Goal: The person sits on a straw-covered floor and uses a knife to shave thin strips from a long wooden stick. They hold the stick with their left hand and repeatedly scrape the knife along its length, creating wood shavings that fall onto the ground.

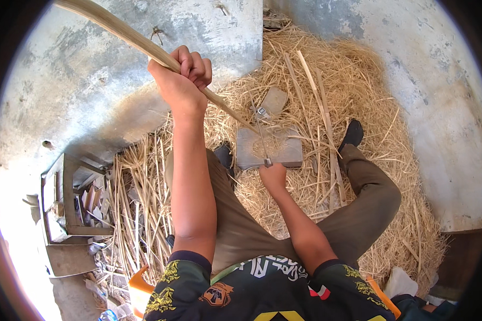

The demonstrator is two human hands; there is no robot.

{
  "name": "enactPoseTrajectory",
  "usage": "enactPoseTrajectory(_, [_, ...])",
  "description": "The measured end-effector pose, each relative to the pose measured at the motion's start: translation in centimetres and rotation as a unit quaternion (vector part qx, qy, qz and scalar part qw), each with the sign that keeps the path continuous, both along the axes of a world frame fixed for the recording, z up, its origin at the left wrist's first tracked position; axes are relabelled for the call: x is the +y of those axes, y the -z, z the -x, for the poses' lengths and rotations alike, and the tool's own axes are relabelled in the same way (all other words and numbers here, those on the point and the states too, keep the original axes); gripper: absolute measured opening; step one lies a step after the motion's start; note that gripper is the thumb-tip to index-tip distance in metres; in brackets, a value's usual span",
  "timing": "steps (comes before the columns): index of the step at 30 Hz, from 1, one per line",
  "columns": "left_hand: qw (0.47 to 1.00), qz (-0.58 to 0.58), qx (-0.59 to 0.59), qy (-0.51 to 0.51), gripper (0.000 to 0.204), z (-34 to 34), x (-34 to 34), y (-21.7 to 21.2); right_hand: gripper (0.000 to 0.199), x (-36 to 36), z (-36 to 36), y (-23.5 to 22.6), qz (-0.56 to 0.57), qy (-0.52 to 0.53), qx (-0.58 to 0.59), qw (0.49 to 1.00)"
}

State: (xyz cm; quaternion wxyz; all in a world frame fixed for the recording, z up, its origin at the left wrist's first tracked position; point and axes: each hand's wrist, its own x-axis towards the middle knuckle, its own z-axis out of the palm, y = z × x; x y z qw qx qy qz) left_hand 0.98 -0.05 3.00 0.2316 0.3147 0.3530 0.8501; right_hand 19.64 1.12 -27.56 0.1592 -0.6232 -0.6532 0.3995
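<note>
A: Head view, only one. Where's the pole?
B: Pole slants from the upper left, past the frame edge, down to its thinner end above the grey block. Whether it touches the block, can't tell.
A: Left hand?
B: Raised, fingers curled right round the pole partway along, no gap. Firm hold.
A: Right hand?
B: Closed fist, low, near side of the block. Handle hidden inside; thin metal blade points away, crossing by the pole's lower end. Contact with the wood unclear.
A: Handling?
B: Judging by looks: pale, dry wood, stiff, gently bowed, light enough for one hand. Not slippery, but may splinter. Thin end probably weakest.
A: Best hold?
B: Thicker part, about where the left hand is, fingers wrapped, well off the blade. Tool: handle only.
A: Around it?
B: Straw-like shavings over the floor, long pale strips right of the block, flat tan piece just beyond it.
</note>
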Motion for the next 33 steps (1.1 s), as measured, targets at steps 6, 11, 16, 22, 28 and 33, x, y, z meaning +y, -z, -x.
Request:
enactPoseTrajectory(6, [1.0,0.007,-0.005,-0.004,0.049,0.0,-0.4,0.1,0.028,-0.2,0.6,-4.1,-0.098,-0.044,0.184,0.977])
enactPoseTrajectory(11, [1.0,0.002,-0.002,-0.006,0.048,0.1,-0.2,-0.1,0.031,-1.3,-2.8,7.4,0.02,0.026,-0.058,0.998])
enactPoseTrajectory(16, [1.0,0.001,0.002,0.004,0.046,-0.1,0.2,0.3,0.031,0.1,-2.3,4.0,-0.029,0.003,0.047,0.999])
enactPoseTrajectory(22, [1.0,0.001,0.005,0.015,0.047,-0.2,-0.1,0.3,0.03,0.9,-0.5,-3.7,-0.152,-0.017,0.197,0.968])
enactPoseTrajectory(28, [1.0,0.008,0.018,-0.008,0.048,-0.3,0.3,0.1,0.025,-1.1,-3.6,8.7,0.028,0.01,-0.099,0.995])
enactPoseTrajectory(33, [1.0,0.002,0.019,0.011,0.049,-0.5,0.6,-0.2,0.019,0.7,-4.3,9.0,0.35,0.075,0.191,0.914])
